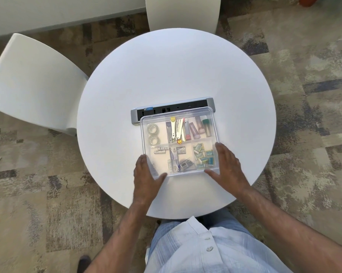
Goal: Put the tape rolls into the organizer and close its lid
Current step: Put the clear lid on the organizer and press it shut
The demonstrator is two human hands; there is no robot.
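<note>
Round white table (pixel 176 71) fills my view, two white moulded chairs (pixel 28 81) pushed up at its far and left sides, patterned grey-brown carpet (pixel 304 95) below

Grey oblong power and port strip (pixel 173 109) lies across the table centre. Just in front of it, its far edge overlapping the strip, I see the clear square plastic organizer (pixel 179 143) with its transparent lid (pixel 205 112) lying flat on top, contents visible through it

Compartments: far left holds the two clear tape rolls (pixel 152 134), lying flat one behind the other. Centre far holds nail clippers and small metal tools; far right, small tubes. Near row: batteries, small packets, green-blue wrapped pieces

Left hand (pixel 145 174) spread flat at the near-left corner, fingers on the lid, thumb along the near edge. Right hand (pixel 226 164) spread likewise at the near-right corner. Neither hand is curled round anything; both press open-palmed. Slight blur on both
</note>
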